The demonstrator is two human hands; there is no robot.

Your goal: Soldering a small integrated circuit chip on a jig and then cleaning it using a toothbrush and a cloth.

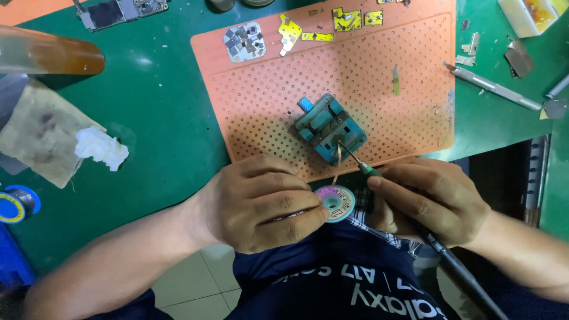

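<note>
My left hand grips a small round spool of copper braid with a pink label at the table's front edge. A strip of braid runs up from it to a blue metal clamp fixture on the orange perforated mat. My right hand holds a soldering iron like a pen. Its thin tip rests on the braid at the fixture's near end, and its dark handle trails down to the lower right.
Small metal shields and yellow-taped parts lie along the mat's far edge. A circuit board sits top left, a stained cloth with white wadding at left, a metal tool and scraps at right.
</note>
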